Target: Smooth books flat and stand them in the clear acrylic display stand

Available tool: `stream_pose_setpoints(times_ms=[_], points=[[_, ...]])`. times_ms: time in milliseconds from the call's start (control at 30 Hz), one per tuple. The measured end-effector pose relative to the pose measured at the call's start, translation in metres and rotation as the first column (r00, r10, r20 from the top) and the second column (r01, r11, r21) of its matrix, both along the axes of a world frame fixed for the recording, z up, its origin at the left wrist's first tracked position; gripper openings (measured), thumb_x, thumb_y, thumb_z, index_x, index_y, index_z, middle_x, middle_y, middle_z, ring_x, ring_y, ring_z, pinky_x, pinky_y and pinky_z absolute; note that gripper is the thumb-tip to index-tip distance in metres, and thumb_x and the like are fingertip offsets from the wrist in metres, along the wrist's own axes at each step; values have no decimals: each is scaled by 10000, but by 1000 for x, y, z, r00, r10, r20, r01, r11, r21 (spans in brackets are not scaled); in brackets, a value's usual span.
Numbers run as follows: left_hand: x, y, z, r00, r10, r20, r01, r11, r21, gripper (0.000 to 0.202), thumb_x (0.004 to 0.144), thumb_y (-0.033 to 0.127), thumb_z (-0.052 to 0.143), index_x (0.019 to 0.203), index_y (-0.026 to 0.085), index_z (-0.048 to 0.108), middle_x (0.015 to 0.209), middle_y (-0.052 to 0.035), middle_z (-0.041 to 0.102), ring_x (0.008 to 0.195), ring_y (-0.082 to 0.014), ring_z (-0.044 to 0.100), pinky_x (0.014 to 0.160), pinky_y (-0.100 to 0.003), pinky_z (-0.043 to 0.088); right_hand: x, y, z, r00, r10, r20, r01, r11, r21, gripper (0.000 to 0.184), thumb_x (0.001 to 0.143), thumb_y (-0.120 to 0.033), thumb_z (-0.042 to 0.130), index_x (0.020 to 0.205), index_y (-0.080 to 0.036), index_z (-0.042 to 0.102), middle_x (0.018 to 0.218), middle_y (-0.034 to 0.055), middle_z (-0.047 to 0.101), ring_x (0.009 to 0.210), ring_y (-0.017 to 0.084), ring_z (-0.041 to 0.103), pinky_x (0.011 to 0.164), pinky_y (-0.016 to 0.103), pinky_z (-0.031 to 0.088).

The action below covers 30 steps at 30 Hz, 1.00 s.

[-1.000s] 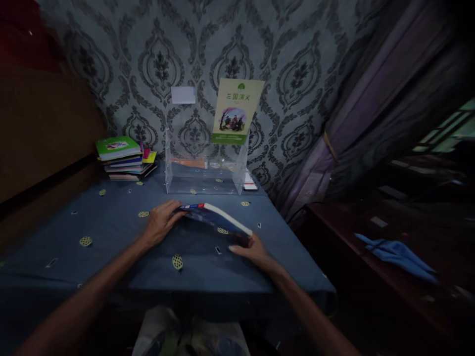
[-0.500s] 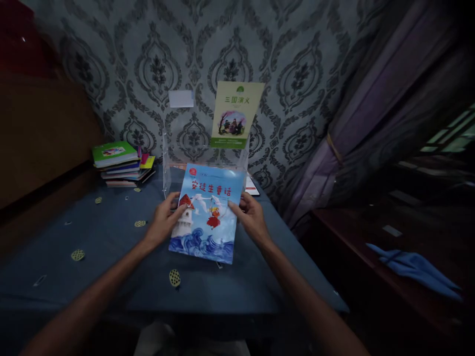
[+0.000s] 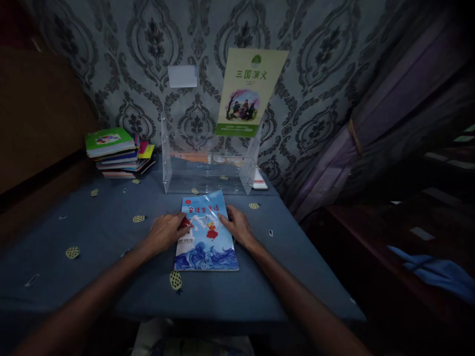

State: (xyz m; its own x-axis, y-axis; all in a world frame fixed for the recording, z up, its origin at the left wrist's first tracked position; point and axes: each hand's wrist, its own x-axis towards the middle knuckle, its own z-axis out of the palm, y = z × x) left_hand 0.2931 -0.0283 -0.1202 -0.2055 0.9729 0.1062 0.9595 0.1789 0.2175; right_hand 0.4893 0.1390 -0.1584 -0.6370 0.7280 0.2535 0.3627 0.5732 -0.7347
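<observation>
A blue picture-covered book [image 3: 208, 242] with red title characters lies low over the tablecloth, its near edge at the table and its far end slightly raised. My left hand [image 3: 167, 231] grips its left edge, thumb over the cover. On the opposite edge my right hand [image 3: 236, 225] holds it the same way, fingers partly hidden beneath. Just beyond the book stands a clear acrylic book stand [image 3: 208, 170]. In its upper right part a pale green book [image 3: 247, 94] stands upright, cover facing me.
A stack of books [image 3: 113, 153] sits at the back left of the blue-clothed table [image 3: 111, 212]. A white card [image 3: 182, 77] shows above the stand's left side. Behind is a patterned wall [image 3: 156, 44]; a purple curtain [image 3: 334, 158] hangs at right.
Both hands have brought the blue book down and toward me, from in front of the stand to the tabletop. The view has shifted closer, and more of the stand shows.
</observation>
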Motion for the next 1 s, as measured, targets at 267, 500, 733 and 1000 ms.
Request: stream_pose_setpoints(times_ms=[267, 500, 733, 1000], points=[[-21, 13, -1, 985, -165, 40, 162, 984, 67, 332, 924, 399, 552, 1169, 187, 623, 1315, -113, 606, 1190, -287, 578, 992, -391, 466, 5, -7, 7, 984, -118, 135, 117, 993, 12, 228, 835, -370, 624, 967, -185, 645, 750, 17, 671, 637, 165, 588, 564, 249, 384], [-28, 23, -9, 974, -223, 49, 220, 973, 71, 412, 943, 409, 514, 1235, 135, 608, 1415, -154, 537, 1301, -299, 510, 1088, -427, 401, 6, -6, 0, 983, -155, 100, 144, 984, 105, 300, 817, -290, 635, 1103, -199, 634, 839, 26, 681, 679, 166, 587, 608, 259, 416], [-24, 53, -22, 952, -304, -18, 305, 950, 65, 401, 955, 336, 476, 1279, 128, 589, 1404, -149, 549, 1305, -264, 511, 1101, -392, 391, 7, -5, -1, 989, -135, 63, 131, 990, 52, 397, 822, -272, 603, 1214, -212, 592, 854, 29, 671, 685, 180, 597, 625, 287, 455], [-11, 89, -24, 920, -391, -22, 392, 919, 53, 400, 949, 281, 481, 1315, 143, 563, 1425, -125, 537, 1336, -234, 483, 1108, -392, 382, 7, -3, -4, 994, -107, 25, 105, 993, 50, 398, 825, -265, 575, 1219, -216, 591, 838, 22, 669, 706, 179, 598, 680, 297, 488]])
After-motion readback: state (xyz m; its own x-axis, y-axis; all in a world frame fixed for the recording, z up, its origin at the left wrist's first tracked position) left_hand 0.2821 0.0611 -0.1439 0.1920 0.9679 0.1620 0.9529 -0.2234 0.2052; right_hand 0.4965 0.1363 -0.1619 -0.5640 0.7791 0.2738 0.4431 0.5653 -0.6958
